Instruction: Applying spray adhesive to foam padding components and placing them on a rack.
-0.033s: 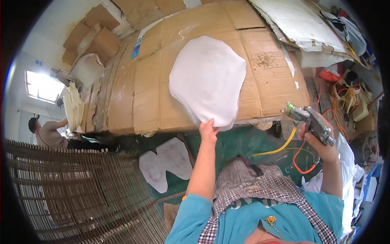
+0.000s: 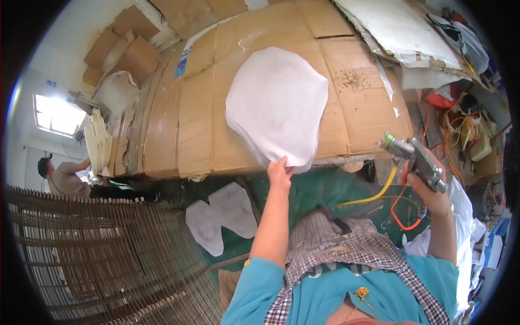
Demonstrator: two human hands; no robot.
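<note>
A stack of white, rounded foam-like sheets (image 2: 276, 103) lies on the cardboard-covered table (image 2: 195, 119), its near end reaching over the table's front edge. My left hand (image 2: 280, 172) pinches that near edge between thumb and fingers. Off to the right, my right hand (image 2: 428, 187) is wrapped round the grip of a metal spray gun (image 2: 417, 157) with a green ring near its nozzle. The nozzle points left, towards the stack. A yellow hose (image 2: 374, 199) and an orange hose (image 2: 403, 225) hang below the gun.
Two-lobed white sheets (image 2: 222, 216) lie low on the left, over the green floor (image 2: 330, 189). A brown slatted rack (image 2: 103, 249) fills the lower left. Beyond it a person (image 2: 67, 177) works. Tangled hoses (image 2: 460, 124) and white plastic sheeting (image 2: 463, 216) are at the right.
My right hand has turned the spray gun slightly, and the nozzle sits a little higher. My left hand has barely shifted on the sheet's edge.
</note>
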